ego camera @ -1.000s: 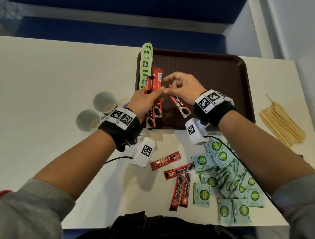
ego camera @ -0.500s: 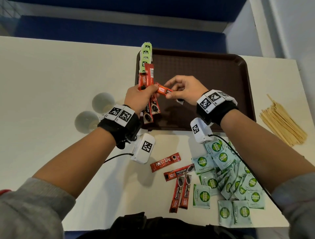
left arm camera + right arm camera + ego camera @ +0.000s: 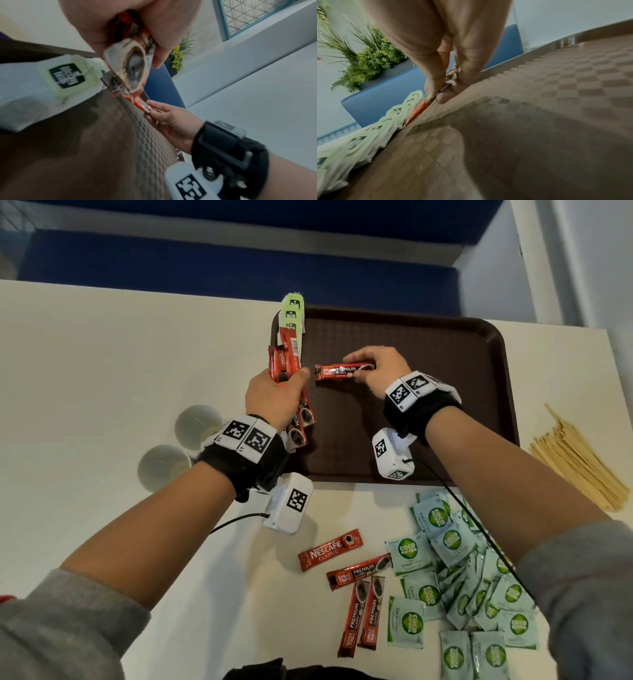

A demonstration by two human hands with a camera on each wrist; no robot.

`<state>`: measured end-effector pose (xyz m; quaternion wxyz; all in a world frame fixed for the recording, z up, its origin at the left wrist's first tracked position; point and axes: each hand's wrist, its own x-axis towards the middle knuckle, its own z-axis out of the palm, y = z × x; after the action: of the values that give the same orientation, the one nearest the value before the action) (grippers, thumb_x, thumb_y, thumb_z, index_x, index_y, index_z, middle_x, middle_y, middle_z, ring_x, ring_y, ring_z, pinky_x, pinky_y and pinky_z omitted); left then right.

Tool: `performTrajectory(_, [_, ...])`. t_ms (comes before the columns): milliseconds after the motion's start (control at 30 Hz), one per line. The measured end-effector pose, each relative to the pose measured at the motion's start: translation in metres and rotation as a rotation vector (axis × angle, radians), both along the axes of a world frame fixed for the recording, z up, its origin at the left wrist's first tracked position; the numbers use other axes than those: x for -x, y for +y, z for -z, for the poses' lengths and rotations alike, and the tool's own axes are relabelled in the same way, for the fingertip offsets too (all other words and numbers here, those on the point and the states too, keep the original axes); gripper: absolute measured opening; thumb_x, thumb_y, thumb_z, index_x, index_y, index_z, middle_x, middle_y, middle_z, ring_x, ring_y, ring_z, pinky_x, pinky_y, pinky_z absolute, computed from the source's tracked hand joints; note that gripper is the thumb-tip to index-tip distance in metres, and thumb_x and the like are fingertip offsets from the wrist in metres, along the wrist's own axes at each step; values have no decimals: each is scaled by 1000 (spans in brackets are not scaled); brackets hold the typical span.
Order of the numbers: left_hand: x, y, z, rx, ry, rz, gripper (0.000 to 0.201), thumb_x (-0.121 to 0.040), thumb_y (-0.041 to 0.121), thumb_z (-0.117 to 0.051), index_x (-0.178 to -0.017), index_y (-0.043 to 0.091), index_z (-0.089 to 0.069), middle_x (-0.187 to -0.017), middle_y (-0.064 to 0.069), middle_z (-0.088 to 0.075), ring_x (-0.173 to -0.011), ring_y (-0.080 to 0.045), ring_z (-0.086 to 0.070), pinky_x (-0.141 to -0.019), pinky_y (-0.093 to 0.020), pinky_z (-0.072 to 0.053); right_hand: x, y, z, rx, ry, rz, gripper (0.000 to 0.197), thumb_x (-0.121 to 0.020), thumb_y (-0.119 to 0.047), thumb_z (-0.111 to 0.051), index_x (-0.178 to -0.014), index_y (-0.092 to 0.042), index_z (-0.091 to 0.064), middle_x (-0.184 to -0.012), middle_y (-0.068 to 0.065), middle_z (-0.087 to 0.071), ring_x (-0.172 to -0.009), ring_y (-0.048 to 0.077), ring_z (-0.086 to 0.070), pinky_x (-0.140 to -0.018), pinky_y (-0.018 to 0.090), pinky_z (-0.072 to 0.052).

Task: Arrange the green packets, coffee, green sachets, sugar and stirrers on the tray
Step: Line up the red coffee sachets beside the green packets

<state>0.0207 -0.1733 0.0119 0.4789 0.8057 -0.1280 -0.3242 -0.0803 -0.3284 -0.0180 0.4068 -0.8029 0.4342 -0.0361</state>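
Observation:
My left hand (image 3: 274, 395) grips a bundle of red coffee sticks (image 3: 286, 361) upright over the brown tray's (image 3: 445, 354) left edge. My right hand (image 3: 373, 371) pinches one red coffee stick (image 3: 342, 370) by its right end and holds it level over the tray, its left tip close to my left thumb. A row of light green packets (image 3: 292, 313) lies along the tray's left rim; the same green packets (image 3: 368, 135) show in the right wrist view. On the table near me lie more coffee sticks (image 3: 356, 573), several green sachets (image 3: 455, 577) and wooden stirrers (image 3: 575, 463).
Two white paper cups (image 3: 185, 443) stand on the table left of the tray. Cables run from the wrist cameras across the table (image 3: 102, 364). A blue bench (image 3: 239, 268) lies beyond the far edge.
My left hand has lifted its bundle farther up the tray's left edge. My right hand has turned its single stick from hanging slanted to lying level, tip toward the left hand.

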Motion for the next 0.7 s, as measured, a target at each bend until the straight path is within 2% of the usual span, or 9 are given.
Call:
performTrajectory(67, [-4,-6,-1,9,-13,2,14,-86,38,-63,-89,24,-65,-93,-4,-71,-88,-19,-67,-90,-42,-53,-14,-7,7,47,3,48,27,-85,-8,-64,-105,-24,-69,-120,4,-57,-106,17,-58,-91,25,-46])
performTrajectory(133, [-8,-12,-2,14,-25,11,13,-87,38,-62,-85,26,-64,-91,-4,-71,-87,-19,-68,-90,-41,-53,-26,-14,11,76,6,97,25,-84,-8,-65,-104,-22,-69,-121,4,-55,-107,16,-56,-87,19,-42])
performTrajectory(300, [-17,-22,-2,17,-17,16,15,-88,37,-62,-74,32,-59,-77,11,-65,-85,-14,-67,-89,-36,-53,-44,-31,18,130,50,101,20,-84,-16,-69,-104,-19,-69,-123,5,-53,-109,16,-54,-86,17,-39])
performTrajectory(400, [-20,-24,-2,13,-11,16,10,-89,38,-61,-84,29,-62,-87,6,-69,-89,-15,-67,-92,-37,-52,-48,-37,20,184,92,51,23,-83,-18,-70,-105,-16,-68,-124,7,-50,-110,18,-53,-88,19,-39])
performTrajectory(500, [-22,-26,0,19,-3,11,12,-88,39,-62,-91,28,-63,-95,2,-70,-91,-15,-67,-93,-40,-52,-51,-40,18,245,161,-3,25,-82,-24,-71,-106,-19,-65,-125,5,-45,-117,19,-47,-92,29,-43])
performTrajectory(567, [-22,-27,1,20,0,8,16,-87,40,-62,-94,26,-65,-96,0,-71,-91,-16,-67,-92,-41,-52,-52,-38,18,323,204,-28,32,-81,-28,-72,-111,-22,-62,-127,3,-43,-122,19,-40,-87,34,-43])
performTrajectory(633, [-23,-27,2,21,1,2,19,-86,41,-63,-96,24,-67,-95,-1,-71,-90,-17,-68,-91,-43,-53,-52,-35,19,401,195,-50,36,-80,-27,-72,-113,-23,-60,-127,3,-42,-123,19,-36,-80,34,-42])
performTrajectory(700, [-23,-28,3,24,7,-3,19,-85,41,-63,-94,25,-67,-94,-2,-71,-89,-18,-68,-90,-43,-53,-53,-34,20,431,181,-89,32,-81,-24,-71,-112,-21,-61,-124,3,-44,-122,19,-37,-79,33,-42])
